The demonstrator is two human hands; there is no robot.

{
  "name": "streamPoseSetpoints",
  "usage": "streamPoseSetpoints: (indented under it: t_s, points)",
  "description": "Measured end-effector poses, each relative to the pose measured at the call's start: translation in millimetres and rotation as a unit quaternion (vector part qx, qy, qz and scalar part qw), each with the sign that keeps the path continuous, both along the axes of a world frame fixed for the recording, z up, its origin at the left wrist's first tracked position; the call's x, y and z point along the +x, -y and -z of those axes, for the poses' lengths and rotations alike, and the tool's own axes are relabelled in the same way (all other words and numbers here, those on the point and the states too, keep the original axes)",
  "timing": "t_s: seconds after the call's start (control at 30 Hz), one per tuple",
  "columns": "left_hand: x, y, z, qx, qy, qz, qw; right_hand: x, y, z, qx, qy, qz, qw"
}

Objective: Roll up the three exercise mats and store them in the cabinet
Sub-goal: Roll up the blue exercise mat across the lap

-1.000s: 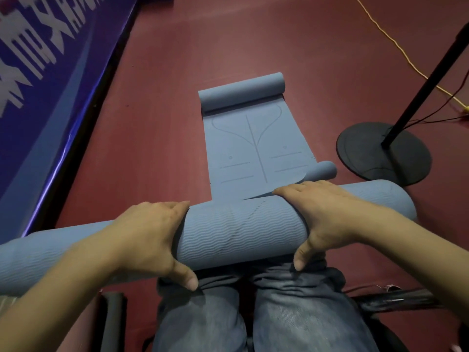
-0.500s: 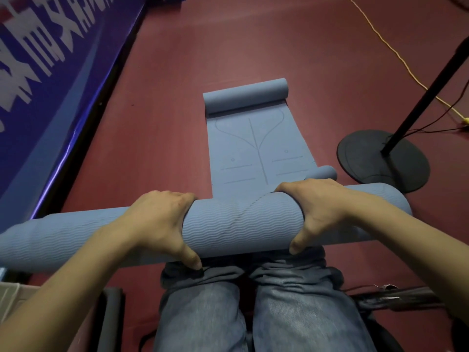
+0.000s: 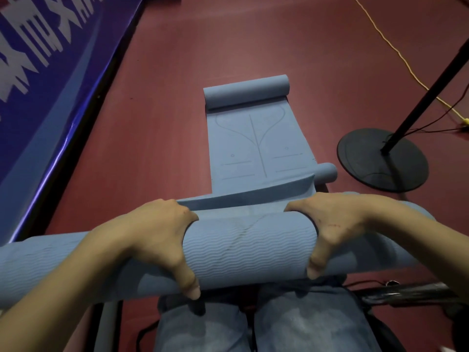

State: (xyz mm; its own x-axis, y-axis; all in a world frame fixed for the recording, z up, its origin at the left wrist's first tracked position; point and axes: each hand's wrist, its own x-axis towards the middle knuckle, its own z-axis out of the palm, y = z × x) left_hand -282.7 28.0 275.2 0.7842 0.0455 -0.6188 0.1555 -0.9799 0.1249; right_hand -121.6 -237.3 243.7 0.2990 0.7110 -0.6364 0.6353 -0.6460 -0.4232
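Note:
A thick rolled blue mat (image 3: 250, 246) lies crosswise over my knees. My left hand (image 3: 157, 237) grips it left of centre, thumb underneath, fingers over the top. My right hand (image 3: 332, 224) grips it right of centre the same way. The roll's loose outer edge (image 3: 248, 198) stands open just beyond my fingers. On the floor ahead lies a second blue mat (image 3: 256, 143), flat in the middle, with a curled roll at its far end (image 3: 246, 94) and a small roll at its near right end (image 3: 326, 172).
The floor is dark red. A blue banner wall (image 3: 45, 80) runs along the left. A black stand with a round base (image 3: 380, 161) sits at the right, and a yellow cable (image 3: 396, 50) trails behind it. Dark straps and a bar (image 3: 406, 293) lie at my right knee.
Both hands have lifted the rolled mat slightly and turned it, so its loose outer edge now shows beyond the fingers. The floor mat has not moved.

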Motion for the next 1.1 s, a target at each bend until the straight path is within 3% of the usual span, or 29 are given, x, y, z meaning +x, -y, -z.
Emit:
streamPoseSetpoints:
  t_s: [0.1,0.27,0.53,0.73,0.97,1.1]
  points:
    - [5,-11,6,-0.030,0.009,-0.007,0.999,4,-2,1,0.030,-0.006,0.029,0.999]
    - [16,-27,16,-0.076,0.066,0.026,0.995,6,2,10,0.193,0.058,0.075,0.977]
    - [24,-46,18,-0.169,0.156,-0.038,0.972,27,9,13,0.204,0.065,0.103,0.971]
    - [20,-49,14,-0.125,0.190,-0.019,0.974,27,8,5,0.161,0.085,0.044,0.982]
    - [3,-40,13,0.011,0.250,0.012,0.968,17,-6,8,0.062,0.154,0.000,0.986]
    - [2,-27,4,0.089,0.178,0.032,0.979,17,-11,11,0.047,0.155,0.019,0.987]
